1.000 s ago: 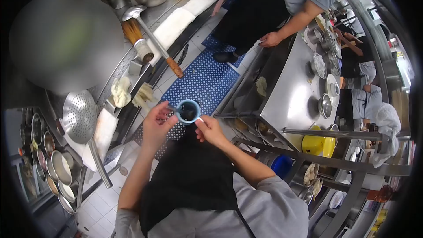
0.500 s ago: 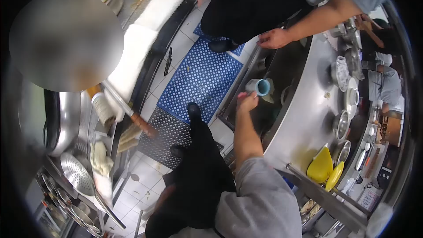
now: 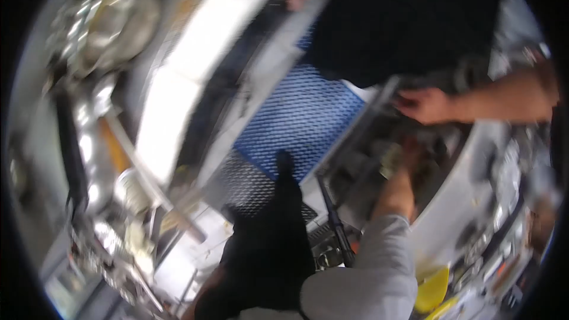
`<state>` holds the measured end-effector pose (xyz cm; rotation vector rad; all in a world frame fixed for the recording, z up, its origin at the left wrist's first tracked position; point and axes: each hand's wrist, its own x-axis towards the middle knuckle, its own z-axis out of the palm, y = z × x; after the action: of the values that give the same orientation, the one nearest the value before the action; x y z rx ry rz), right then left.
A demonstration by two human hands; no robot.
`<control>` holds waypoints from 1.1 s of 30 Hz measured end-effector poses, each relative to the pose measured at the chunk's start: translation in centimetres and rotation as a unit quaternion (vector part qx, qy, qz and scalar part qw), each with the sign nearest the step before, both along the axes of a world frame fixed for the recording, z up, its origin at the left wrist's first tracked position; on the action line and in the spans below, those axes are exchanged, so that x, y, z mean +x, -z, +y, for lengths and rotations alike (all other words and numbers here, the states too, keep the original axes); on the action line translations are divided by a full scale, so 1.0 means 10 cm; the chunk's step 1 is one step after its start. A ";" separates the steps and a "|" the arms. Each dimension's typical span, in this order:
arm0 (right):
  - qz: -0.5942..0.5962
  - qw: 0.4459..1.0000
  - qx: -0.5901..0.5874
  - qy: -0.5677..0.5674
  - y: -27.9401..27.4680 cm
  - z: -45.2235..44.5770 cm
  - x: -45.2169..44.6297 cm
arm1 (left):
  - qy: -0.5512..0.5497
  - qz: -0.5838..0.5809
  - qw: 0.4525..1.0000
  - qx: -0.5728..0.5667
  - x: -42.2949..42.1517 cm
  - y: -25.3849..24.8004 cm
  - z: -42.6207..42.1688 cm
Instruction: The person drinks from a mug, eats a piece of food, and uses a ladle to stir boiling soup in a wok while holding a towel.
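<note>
My right hand (image 3: 411,155) reaches into the dark recess beside the curved steel counter (image 3: 441,198). Motion smears its fingers, so I cannot make out whether it holds anything. Close to it is a pale greenish blurred thing (image 3: 391,161) whose kind does not show. My left hand (image 3: 204,297) is low at the left of my dark apron, mostly hidden, its fingers not visible. No cup can be made out in this blurred view.
A co-worker's hand (image 3: 428,105) extends over the recess ahead of mine. A blue perforated mat (image 3: 302,121) and a dark mat (image 3: 249,184) cover the floor. At left are a white towel (image 3: 169,106), a long-handled tool (image 3: 148,175) and metal bowls (image 3: 115,21). A black handle (image 3: 336,222) stands nearby.
My right hand, earlier holding a blue-lined cup, has moved right and deeper into the recess; the cup no longer shows. My view has shifted and blurred. The co-worker's arm appears lower and farther right.
</note>
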<state>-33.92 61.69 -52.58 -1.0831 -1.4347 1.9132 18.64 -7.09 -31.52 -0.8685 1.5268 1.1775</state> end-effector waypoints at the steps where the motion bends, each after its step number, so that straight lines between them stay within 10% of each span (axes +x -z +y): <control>1: -0.015 0.999 -0.028 -0.014 0.03 0.02 -0.03 | -0.013 0.008 1.000 0.004 0.04 -0.10 -0.02; 6: -0.170 0.977 -0.122 -0.039 0.25 -0.71 0.26 | -0.053 0.156 0.985 0.059 0.35 -0.32 -0.20; 9: -0.299 0.912 -0.186 -0.210 0.31 -1.89 0.87 | 0.122 0.351 0.927 -0.061 -0.14 -0.75 -0.17; 10: -0.308 0.879 -0.197 -0.307 0.22 -2.39 1.06 | 0.152 0.138 0.970 -0.132 -0.13 -0.72 -0.22; 14: -0.277 0.676 -0.245 -0.637 -1.68 -4.49 1.31 | -0.258 0.226 0.890 -0.301 -0.57 -0.45 -0.36; 18: -0.076 0.656 -0.106 -0.743 -3.20 -5.63 1.74 | -0.649 0.226 0.726 -0.010 -1.54 -0.39 -0.66; 22: -0.085 0.665 0.106 -0.734 -3.49 -6.00 1.86 | -0.422 0.317 0.833 -0.165 -1.67 -0.35 -0.66; 26: -0.041 0.679 0.073 -0.730 -3.73 -5.84 2.37 | -0.395 0.432 0.809 -0.055 -1.13 -0.11 -0.83; 33: -0.019 0.587 0.228 -0.777 -5.20 -6.09 2.06 | -0.188 0.419 0.864 -0.208 -0.63 -1.22 -0.96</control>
<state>-13.37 0.77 -0.60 0.8826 -3.1355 1.9294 12.31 -16.64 -19.34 -1.0286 2.4657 1.6703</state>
